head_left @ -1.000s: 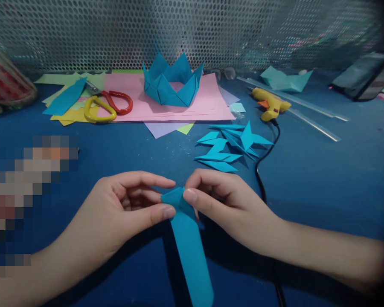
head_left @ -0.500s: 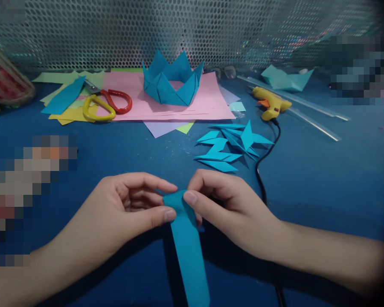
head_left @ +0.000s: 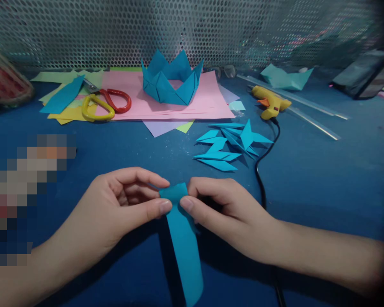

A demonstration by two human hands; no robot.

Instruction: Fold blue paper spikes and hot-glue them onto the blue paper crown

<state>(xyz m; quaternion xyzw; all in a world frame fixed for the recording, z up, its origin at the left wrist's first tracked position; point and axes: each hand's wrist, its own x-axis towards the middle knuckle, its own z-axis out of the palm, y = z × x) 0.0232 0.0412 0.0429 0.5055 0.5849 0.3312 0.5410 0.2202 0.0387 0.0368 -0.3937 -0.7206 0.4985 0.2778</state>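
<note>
In the head view, a blue paper strip (head_left: 184, 243) lies lengthwise on the dark blue counter (head_left: 323, 179). It is well in front of the blue paper crown (head_left: 171, 81), and its far end is raised between both hands. The left hand (head_left: 115, 209) pinches that end from one side and the right hand (head_left: 224, 209) from the other. The fingers (head_left: 163, 207) of each hand are narrowed onto the paper, with the thumb tips nearly meeting across it. The near end of the strip runs toward the bottom edge and curls slightly.

The strip looks thin, matte and very light. It is probably limp along its length but crisp enough to take a sharp crease. It should neither slip nor break, though a hard tug could tear or wrinkle it. The best hold seems to be a light pinch at the two long edges, close to the end being worked.

The crown is stiff-looking, with pointed peaks, and stands on pink sheets (head_left: 208, 102). Left of the crown lie scissors (head_left: 105, 102) with glossy red and yellow handles, resting on yellow and green scraps. In front of the crown and to its right lies a heap of pointed blue folded pieces (head_left: 230, 143). Further right of the crown are a yellow glue gun (head_left: 270, 104) with a black cord (head_left: 262, 170) and some clear glue sticks (head_left: 307, 111). Behind the crown rises a perforated metal screen (head_left: 115, 30).
</note>
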